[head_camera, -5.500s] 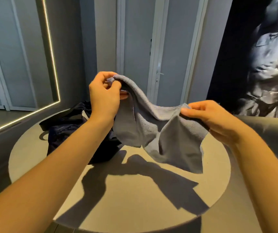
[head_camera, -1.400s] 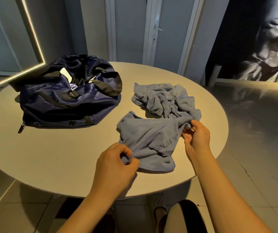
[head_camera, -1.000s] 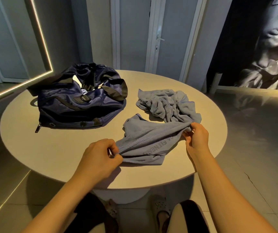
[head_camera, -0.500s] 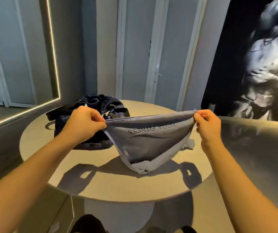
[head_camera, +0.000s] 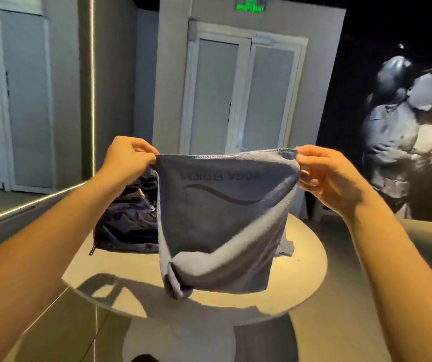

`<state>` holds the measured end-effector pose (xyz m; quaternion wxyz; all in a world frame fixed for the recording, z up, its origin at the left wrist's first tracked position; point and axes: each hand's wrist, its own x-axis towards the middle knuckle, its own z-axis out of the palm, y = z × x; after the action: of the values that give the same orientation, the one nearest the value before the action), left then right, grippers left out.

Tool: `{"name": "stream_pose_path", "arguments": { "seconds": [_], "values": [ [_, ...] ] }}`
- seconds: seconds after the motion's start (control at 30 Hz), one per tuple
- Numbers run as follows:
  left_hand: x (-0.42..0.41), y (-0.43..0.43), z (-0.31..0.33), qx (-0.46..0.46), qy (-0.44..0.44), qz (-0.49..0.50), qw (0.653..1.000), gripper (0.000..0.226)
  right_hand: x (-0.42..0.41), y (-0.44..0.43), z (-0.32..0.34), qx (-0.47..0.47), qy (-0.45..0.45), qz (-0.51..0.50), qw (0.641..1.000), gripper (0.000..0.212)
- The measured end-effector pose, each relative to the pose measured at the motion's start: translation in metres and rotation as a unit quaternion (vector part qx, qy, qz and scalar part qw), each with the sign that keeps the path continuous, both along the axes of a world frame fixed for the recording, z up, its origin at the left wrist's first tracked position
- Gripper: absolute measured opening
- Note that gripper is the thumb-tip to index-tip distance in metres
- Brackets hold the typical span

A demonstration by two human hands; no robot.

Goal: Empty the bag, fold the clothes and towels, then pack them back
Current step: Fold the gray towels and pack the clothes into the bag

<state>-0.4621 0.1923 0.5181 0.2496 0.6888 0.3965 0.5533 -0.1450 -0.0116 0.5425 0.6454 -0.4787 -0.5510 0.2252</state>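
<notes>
Holding it up to fold, is that the step in hand?

I judge so. Left hand point(head_camera: 128, 158) and right hand point(head_camera: 332, 178) each pinch a top corner of the grey towel point(head_camera: 222, 218), which hangs in the air over the round table point(head_camera: 303, 270).

And the bag point(head_camera: 126, 223)?

On the table at nine o'clock of the towel, partly behind it. Next, I'd say, bring corner to corner evenly — the lower part hangs bunched, so shake it straight first.

hands 2: left hand point(head_camera: 128, 159), right hand point(head_camera: 332, 178) | towels 2: held towel point(head_camera: 222, 218), second towel point(head_camera: 286, 247), only a corner showing behind it | bags 1: dark blue bag point(head_camera: 126, 223) | tabletops 1: round tabletop point(head_camera: 306, 270) | signs 1: green exit sign point(head_camera: 250, 7)
</notes>
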Motion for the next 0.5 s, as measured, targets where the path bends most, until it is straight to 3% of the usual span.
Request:
{"name": "stream_pose_path", "arguments": {
  "seconds": [0.1,0.17,0.3,0.5],
  "values": [
    [-0.006,-0.008,0.004,-0.106,-0.041,-0.1,0.988,0.014,0.001,0.005,0.0,-0.019,-0.021,-0.176,0.984,0.014],
    [-0.009,-0.007,0.004,-0.16,-0.044,-0.16,0.973,0.011,0.002,0.013,-0.004,-0.019,0.007,-0.242,0.97,0.015],
    [-0.009,0.01,0.001,-0.218,-0.054,-0.206,0.952,0.016,0.012,0.023,-0.013,-0.04,0.057,-0.271,0.96,0.011],
    [0.035,0.045,-0.007,-0.219,-0.071,-0.149,0.962,0.015,0.031,0.054,-0.029,-0.04,0.126,-0.242,0.961,0.014]
  ]
}}
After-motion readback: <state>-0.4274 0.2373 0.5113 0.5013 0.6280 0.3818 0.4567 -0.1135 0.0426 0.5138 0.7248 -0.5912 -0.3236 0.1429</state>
